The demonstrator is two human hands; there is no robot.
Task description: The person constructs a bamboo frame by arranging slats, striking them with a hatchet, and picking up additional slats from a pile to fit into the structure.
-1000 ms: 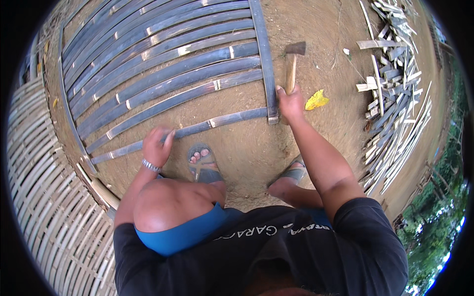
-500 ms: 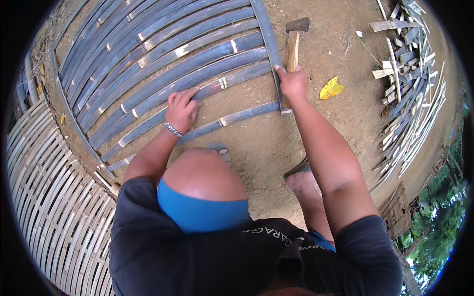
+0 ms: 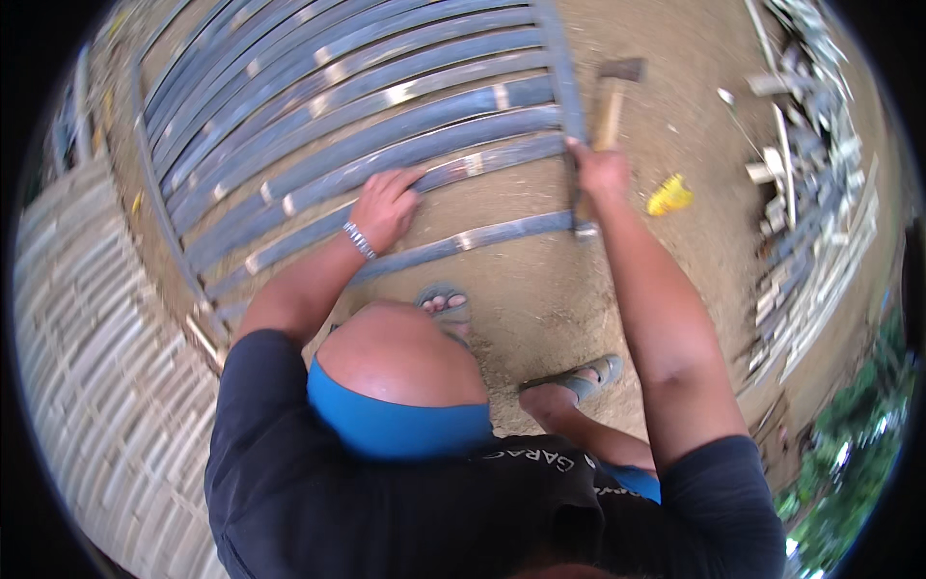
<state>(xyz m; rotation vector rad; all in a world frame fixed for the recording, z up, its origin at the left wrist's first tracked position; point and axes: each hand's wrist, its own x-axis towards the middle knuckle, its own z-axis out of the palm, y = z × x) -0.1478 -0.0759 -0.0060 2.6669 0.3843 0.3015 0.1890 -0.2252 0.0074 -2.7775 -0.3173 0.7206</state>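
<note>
My left hand [image 3: 387, 206] rests over a dark bamboo slat [image 3: 516, 155] near the close side of a slatted bamboo panel, its bent fingers closed about the slat. My right hand [image 3: 604, 177] is closed round the lower handle of a hatchet [image 3: 610, 111], beside the panel's right-hand rail [image 3: 564, 72]. The hatchet's dark metal head points away from me. My right thumb lies against the rail, and the fist hides the handle's lower part. One slat [image 3: 511, 233] lies nearer me, across a wider gap of bare soil.
Split bamboo offcuts [image 3: 801, 183] lie heaped at the right. A yellow leaf [image 3: 670, 195] lies beside my right forearm. A pale slatted bamboo surface [image 3: 106, 367] fills the left side. My sandalled feet [image 3: 449, 304] stand close to the panel; greenery [image 3: 858, 454] shows at lower right.
The view has turned slightly, so the panel and hatchet appear farther right and the picture is blurred. More of my sandalled feet shows. Both hands keep their places at the panel.
</note>
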